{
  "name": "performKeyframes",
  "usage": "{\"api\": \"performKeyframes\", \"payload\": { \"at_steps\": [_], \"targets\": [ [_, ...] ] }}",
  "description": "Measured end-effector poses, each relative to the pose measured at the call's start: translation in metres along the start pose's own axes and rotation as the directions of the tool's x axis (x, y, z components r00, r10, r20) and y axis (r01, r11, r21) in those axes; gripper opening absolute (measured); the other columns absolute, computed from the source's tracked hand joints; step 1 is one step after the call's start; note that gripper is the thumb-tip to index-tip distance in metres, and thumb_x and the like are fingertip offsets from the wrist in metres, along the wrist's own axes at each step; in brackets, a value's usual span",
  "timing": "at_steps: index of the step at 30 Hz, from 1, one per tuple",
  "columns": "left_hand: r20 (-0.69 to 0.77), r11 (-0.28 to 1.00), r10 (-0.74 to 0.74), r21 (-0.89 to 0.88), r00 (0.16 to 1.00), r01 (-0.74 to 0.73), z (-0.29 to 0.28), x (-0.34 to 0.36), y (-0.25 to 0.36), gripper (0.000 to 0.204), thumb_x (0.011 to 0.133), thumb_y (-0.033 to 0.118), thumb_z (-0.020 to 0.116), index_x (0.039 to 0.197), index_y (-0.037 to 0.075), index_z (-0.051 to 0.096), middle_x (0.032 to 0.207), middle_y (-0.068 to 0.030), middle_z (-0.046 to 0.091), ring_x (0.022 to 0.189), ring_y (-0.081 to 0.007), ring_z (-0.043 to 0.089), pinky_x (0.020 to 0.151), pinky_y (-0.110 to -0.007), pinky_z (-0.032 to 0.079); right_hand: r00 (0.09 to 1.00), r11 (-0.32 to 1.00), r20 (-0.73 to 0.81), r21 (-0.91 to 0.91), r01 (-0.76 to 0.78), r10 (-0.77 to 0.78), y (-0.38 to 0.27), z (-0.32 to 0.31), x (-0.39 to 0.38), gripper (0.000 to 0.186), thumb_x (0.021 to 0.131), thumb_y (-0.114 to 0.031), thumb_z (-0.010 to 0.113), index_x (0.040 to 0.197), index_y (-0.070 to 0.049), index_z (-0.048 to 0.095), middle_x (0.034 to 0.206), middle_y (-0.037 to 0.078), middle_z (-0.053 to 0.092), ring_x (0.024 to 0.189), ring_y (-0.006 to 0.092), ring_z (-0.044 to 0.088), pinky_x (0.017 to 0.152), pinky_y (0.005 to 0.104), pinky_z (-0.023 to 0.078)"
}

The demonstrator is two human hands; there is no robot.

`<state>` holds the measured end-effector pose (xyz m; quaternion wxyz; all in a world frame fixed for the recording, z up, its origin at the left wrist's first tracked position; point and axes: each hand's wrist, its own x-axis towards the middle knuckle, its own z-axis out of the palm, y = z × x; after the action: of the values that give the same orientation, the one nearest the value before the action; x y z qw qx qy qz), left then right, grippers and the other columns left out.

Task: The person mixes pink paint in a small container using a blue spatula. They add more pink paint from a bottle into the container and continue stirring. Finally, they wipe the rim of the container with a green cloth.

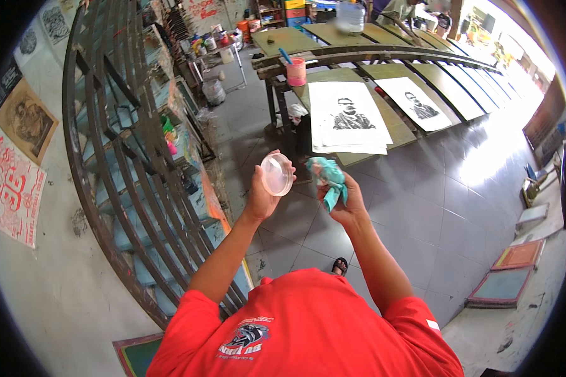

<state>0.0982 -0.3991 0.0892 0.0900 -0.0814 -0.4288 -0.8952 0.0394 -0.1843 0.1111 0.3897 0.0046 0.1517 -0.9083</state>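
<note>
My left hand (262, 196) grips a round, clear plastic tub (277, 174), its fingers wrapped behind the rim. The tub is tilted so its round face shows, and it looks see-through with a whitish tint. In my right hand (350, 204) is a crumpled teal cloth (329, 179) with a pinkish patch, bunched between fingers and thumb. A short gap separates the cloth from the tub. Both hands are in the air in front of my red shirt, short of the table's near end.
Sheets printed with a portrait (352, 116) lie on the long slatted table (352, 157), beside another print (415, 103). A pink pot (296, 72) holds a blue-handled tool. Stairs with a dark railing (116, 144) rise at left. Framed screens (500, 286) lean at right. Another person (399, 12) bends at the far end.
</note>
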Motion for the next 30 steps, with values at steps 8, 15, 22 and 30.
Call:
{"api": "performKeyframes", "payload": {
  "at_steps": [8,15,22,30],
  "targets": [
    [-0.082,0.957,-0.109,-0.278,0.991,0.082,0.007,-0.019,0.005,0.066,0.104,0.062,0.034,0.147,0.012,0.043,0.136,-0.0124,0.058,0.125,-0.0269,0.058,0.108,-0.044,0.046,0.95,0.427,0.112,-0.874,0.234,-0.291,0.026,0.025,0.003,0.027,0.101,-0.021,0.061,0.119,-0.002,0.066,0.104,0.007,0.069,0.086,0.0156,0.065,0.075,0.0302,0.053],
    [-0.128,0.96,-0.209,-0.214,0.969,0.179,0.001,-0.03,-0.005,0.061,0.107,0.06,0.022,0.141,0.017,0.05,0.131,-0.0029,0.06,0.121,-0.0188,0.059,0.101,-0.039,0.048,0.802,-0.445,0.589,-0.747,0.494,-0.098,0.049,0.06,0.023,0.035,0.087,-0.013,0.07,0.12,0.0,0.065,0.123,0.02,0.061,0.107,0.04,0.062,0.092,0.0442,0.051],
    [-0.095,0.955,-0.276,-0.136,0.956,0.263,0.006,-0.042,0.02,0.062,0.108,0.056,0.022,0.136,0.011,0.054,0.127,-0.0062,0.063,0.114,-0.0184,0.063,0.096,-0.038,0.052,0.708,-0.273,0.685,-0.658,0.702,0.169,0.048,0.053,0.027,0.034,0.084,-0.006,0.07,0.116,0.0,0.067,0.126,0.017,0.061,0.115,0.0378,0.06,0.098,0.0445,0.048],
    [-0.254,0.922,-0.387,-0.082,0.886,0.379,-0.007,-0.041,0.03,0.065,0.106,0.059,0.029,0.137,0.01,0.057,0.127,-0.0084,0.066,0.116,-0.0217,0.064,0.097,-0.039,0.052,0.688,-0.448,0.503,-0.525,0.724,0.523,0.016,0.057,0.01,0.031,0.084,-0.004,0.067,0.115,-0.001,0.068,0.121,0.017,0.064,0.111,0.0368,0.061,0.094,0.0442,0.049]
  ]
}}
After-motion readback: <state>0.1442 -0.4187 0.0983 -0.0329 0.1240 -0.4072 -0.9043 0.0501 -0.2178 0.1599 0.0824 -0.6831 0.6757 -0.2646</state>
